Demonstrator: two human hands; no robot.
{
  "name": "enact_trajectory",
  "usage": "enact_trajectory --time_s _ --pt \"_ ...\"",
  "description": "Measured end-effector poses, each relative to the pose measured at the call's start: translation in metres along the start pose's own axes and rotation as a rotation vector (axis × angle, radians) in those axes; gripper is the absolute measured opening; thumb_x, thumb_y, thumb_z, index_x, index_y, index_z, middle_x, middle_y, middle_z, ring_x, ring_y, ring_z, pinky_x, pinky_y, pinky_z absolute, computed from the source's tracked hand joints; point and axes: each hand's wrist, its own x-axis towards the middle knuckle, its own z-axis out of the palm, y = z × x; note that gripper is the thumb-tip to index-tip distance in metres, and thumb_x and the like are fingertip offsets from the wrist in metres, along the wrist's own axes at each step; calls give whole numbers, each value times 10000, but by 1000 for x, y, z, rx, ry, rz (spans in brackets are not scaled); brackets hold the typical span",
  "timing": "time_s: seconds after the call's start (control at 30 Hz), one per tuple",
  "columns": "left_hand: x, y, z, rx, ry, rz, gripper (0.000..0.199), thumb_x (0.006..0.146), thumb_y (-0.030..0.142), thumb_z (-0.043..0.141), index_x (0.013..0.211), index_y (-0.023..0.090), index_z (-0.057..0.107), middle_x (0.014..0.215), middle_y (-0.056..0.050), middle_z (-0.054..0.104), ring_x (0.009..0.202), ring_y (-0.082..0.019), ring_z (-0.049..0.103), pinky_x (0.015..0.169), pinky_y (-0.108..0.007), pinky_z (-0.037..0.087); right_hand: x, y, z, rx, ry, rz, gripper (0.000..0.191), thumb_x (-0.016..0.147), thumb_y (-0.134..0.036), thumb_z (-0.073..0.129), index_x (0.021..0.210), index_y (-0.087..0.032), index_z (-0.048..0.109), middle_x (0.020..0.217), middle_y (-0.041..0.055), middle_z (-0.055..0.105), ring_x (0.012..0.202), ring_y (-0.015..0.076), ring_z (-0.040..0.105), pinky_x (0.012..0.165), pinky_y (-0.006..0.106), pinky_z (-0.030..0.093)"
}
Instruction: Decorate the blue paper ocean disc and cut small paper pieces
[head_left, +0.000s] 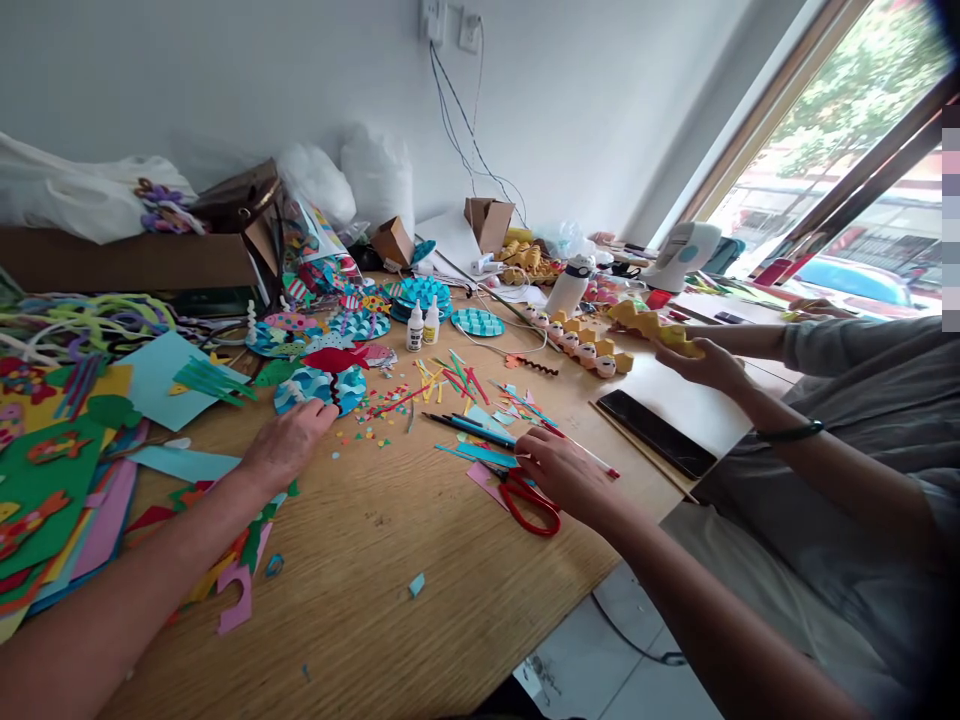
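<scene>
My left hand [289,440] is at the near edge of a round blue paper craft [352,385] with wave shapes. Its fingers are curled closed on that edge, and a red paper fish [334,358] lies over the far side. My right hand [555,465] is low over the table, its bent fingers pressed together at the near ends of several dark and blue pens [465,427]. What is between those fingertips is hidden. Close under that hand lie red-handled scissors [531,512] and a pink paper piece [486,482].
Paper scraps [367,405] and coloured strips [457,378] lie mid-table. Two glue bottles [415,328] stand behind. Coloured paper sheets [56,470] pile at left. At right, a co-worker's hand [709,365] holds a yellow egg-carton strip [649,325] near a phone [656,432].
</scene>
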Motion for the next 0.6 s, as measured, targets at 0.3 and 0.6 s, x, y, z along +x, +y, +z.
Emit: enact_trajectory --time_s 0.3,0.6 --pt "1 -6 -6 33 -37 -53 276 833 55 330 921 181 560 936 -93 607 846 -246 615 595 -308 436 0 10 4 -28 -15 41 165 848 -153 487 904 -187 639 963 58 621 854 167 600 681 243 392" --pt "-1 -15 -6 54 -43 -81 288 832 59 309 916 179 557 934 -108 614 814 -255 622 566 -315 417 -7 15 -2 -19 -35 92 179 858 -166 491 949 -188 643 964 67 630 851 177 603 674 249 389"
